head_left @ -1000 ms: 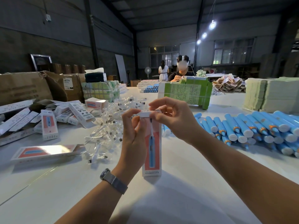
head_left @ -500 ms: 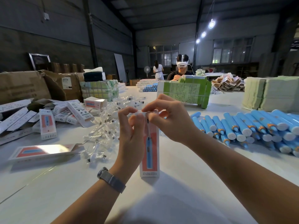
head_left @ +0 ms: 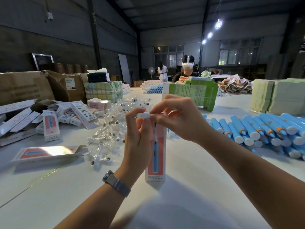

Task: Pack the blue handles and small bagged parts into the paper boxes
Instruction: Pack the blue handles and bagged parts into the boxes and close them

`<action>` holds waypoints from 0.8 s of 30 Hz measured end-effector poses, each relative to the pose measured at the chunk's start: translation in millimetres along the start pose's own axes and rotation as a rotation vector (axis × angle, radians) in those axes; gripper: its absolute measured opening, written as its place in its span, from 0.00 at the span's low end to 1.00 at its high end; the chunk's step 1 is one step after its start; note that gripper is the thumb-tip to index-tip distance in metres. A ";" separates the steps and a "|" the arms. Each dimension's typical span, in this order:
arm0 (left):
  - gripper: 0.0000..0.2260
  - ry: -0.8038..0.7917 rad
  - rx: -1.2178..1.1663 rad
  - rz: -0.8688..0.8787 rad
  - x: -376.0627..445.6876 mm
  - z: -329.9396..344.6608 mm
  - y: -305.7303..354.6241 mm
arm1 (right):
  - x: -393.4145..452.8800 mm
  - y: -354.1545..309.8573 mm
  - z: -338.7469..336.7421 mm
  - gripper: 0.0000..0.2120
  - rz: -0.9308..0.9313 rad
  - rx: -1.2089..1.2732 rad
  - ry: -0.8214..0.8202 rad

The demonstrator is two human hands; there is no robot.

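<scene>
Both hands, left hand [head_left: 137,129] and right hand [head_left: 177,120], pinch the upright pink-and-white paper box's [head_left: 156,156] top flap closed, with loose blue plastic handles [head_left: 257,129] and clear bagged parts [head_left: 112,123] waiting.

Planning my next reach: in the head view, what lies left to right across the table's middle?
Flat box → heap of bagged parts → left hand → upright box → right hand → blue handles.

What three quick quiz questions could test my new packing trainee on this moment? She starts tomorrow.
1. True or false: the upright paper box stands on the table.
2. Which hands pinch its top flap? A) left only B) right only C) both
3. The blue handles lie on the person's ____ side.

Key: 1 true; 2 C, left hand and right hand; 3 right.
</scene>
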State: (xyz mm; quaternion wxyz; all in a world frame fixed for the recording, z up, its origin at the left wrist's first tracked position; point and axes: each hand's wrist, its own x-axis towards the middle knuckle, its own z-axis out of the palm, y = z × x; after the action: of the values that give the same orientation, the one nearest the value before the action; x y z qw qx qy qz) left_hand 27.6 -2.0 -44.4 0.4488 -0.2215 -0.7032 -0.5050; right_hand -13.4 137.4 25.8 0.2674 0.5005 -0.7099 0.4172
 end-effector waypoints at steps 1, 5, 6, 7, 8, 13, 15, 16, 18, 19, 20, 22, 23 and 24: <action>0.06 0.003 0.001 0.000 -0.4 0.1 -0.3 | 0.6 0.1 0.0 0.04 0.003 0.009 0.002; 0.08 0.005 0.015 0.009 -1.0 -0.2 0.2 | 1.0 0.9 -0.9 0.05 0.048 0.101 0.012; 0.08 0.004 0.025 0.015 -1.1 -0.6 0.3 | 1.1 0.5 -1.1 0.06 0.052 0.111 0.009; 0.09 0.004 0.037 0.022 -1.0 -0.9 0.3 | 1.5 0.0 -1.3 0.06 0.055 0.114 0.004; 0.11 0.005 0.051 0.031 -0.9 -1.3 0.5 | 2.0 -0.8 -1.7 0.06 0.057 0.110 0.003; 0.14 -0.003 0.087 0.065 -0.4 -1.5 0.9 | 5.1 -2.9 -7.9 0.05 0.072 0.089 -0.003; 0.14 -0.004 0.081 0.059 -0.4 -1.4 1.0 | 6.6 -3.8 -9.3 0.06 0.064 0.093 -0.041; 0.14 -0.006 0.077 0.056 -0.2 -1.5 1.3 | 7.4 -4.1 -10.2 0.07 0.067 0.089 -0.062; 0.14 -0.014 0.069 0.060 0.3 -1.3 2.4 | 9.1 -4.4 -13.2 0.08 0.103 0.114 -0.105; 0.14 -0.018 0.071 0.068 0.8 -1.1 2.8 | 10.1 -4.5 -15.7 0.08 0.128 0.141 -0.123; 0.13 -0.020 0.079 0.076 1.0 -0.9 3.1 | 10.7 -4.7 -18.2 0.08 0.144 0.163 -0.139; 0.13 -0.022 0.092 0.086 1.5 -0.6 3.7 | 11.8 -5.0 -22.9 0.08 0.154 0.181 -0.161; 0.12 -0.024 0.091 0.087 1.5 -0.6 4.1 | 12.4 -5.3 -24.7 0.08 0.154 0.186 -0.169; 0.12 -0.026 0.088 0.088 1.3 -0.7 4.6 | 12.8 -5.9 -25.8 0.08 0.152 0.188 -0.178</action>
State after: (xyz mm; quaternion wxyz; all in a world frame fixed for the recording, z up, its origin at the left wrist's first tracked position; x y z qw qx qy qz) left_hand 30.7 -1.0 -40.8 0.4704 -0.2388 -0.7202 -0.4505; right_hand -13.4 152.5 51.1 0.1227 0.5033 -0.7243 0.4549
